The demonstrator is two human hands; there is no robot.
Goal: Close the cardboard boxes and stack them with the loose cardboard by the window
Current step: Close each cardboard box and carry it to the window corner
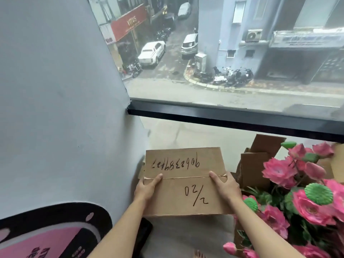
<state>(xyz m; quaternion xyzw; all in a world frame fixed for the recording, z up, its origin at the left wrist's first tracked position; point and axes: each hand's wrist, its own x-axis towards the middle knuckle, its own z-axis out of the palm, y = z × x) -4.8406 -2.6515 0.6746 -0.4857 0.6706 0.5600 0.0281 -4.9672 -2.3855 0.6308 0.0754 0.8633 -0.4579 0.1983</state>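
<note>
With my left hand (147, 189) and right hand (226, 187) clasping opposite ends of the closed cardboard box (184, 181), thumbs across its flap seam to keep it shut, I hold it in the floor (186, 135) corner below the window (232, 53), beside an open box (255, 164).

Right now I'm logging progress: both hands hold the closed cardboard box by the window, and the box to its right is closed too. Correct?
Not quite. The head view shows the left hand and right hand holding the closed cardboard box by the window, but the box to its right is open, flaps standing up.
</note>
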